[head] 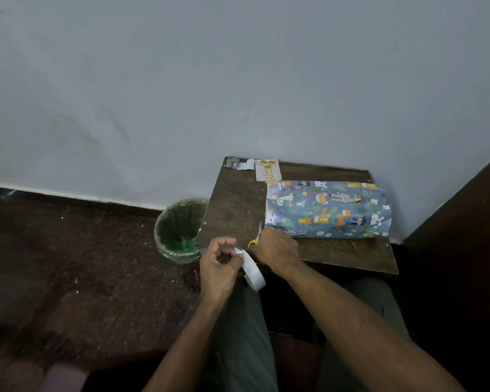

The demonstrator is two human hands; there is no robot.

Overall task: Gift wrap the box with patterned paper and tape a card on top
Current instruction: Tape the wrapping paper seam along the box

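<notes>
Pinched in the left hand (219,263) is a white tape roll (253,271); yellow-handled scissors (255,236) are gripped by the right hand (277,250). Beyond and right of the scissors, nearer the right hand, the wrapped box (327,209) lies lengthwise across the surface (232,205), with the card (267,169) behind its left end. A green-lined bin (178,230) stands left of the box; its contents cannot be made out.

The table (232,210) is dark brown wood, matt and scratched, with worn edges. On it, at about 3 o'clock, the box (327,209) is covered in printed paper with a light sheen and some creases. At 12 o'clock lies a pale paper card (267,169), beside a torn paper scrap (239,164). The tape roll (252,268) looks white and matt. The scissors (255,236) have yellow plastic handles and grey metal blades. The bin (178,230) is lined with thin, glossy green plastic. The floor (68,264) is rough and speckled.
</notes>
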